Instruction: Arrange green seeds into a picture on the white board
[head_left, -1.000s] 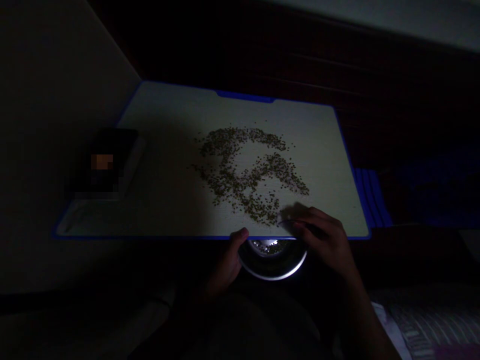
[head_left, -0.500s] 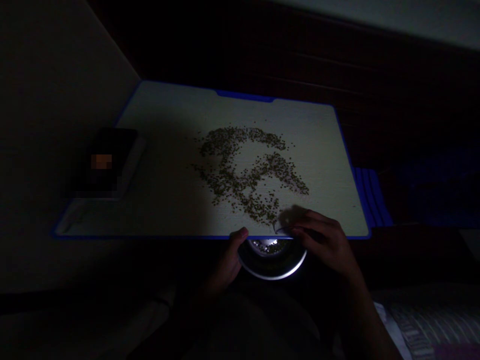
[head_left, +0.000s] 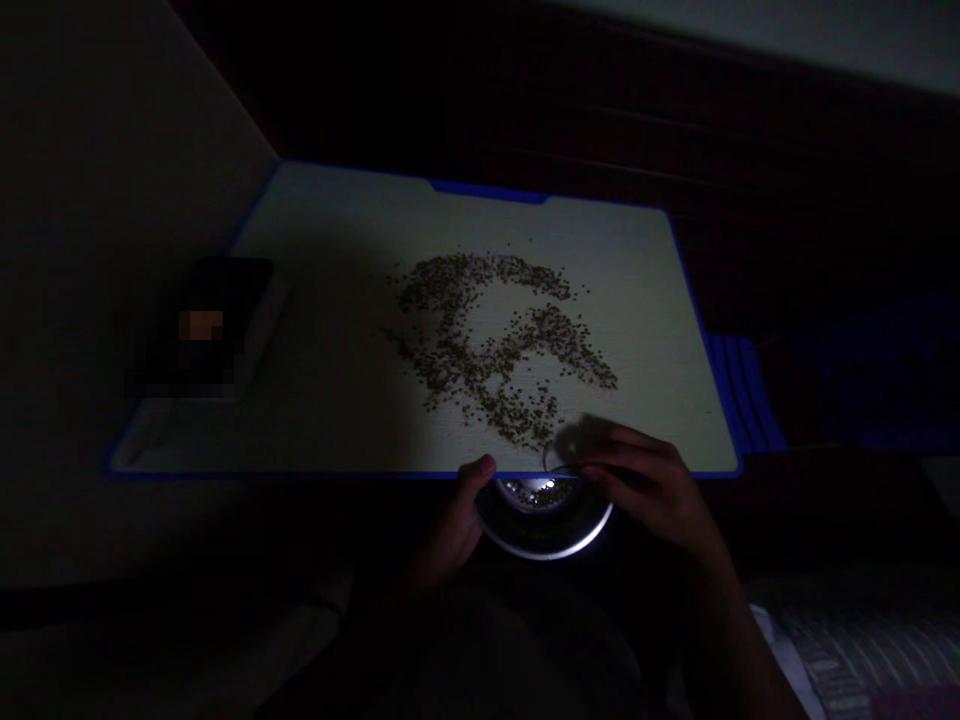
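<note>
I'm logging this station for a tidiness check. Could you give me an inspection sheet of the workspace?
Surface: pale rectangular tabletop with blue edging, dimly lit.
Job's things: small greenish-brown grains scattered mid-table, more inside a round, shiny-rimmed metal bowl below the near edge.
Clutter: dark-topped, book-like block at left, partly pixelated.
Hands: left hand beside the bowl, thumb at the tabletop edge; right hand pinching a thin, curved implement, material unclear.
Cables: nothing seen for certain; too dark.
Surroundings: blue ribbed object at right; grey striped fabric lower right.
</note>
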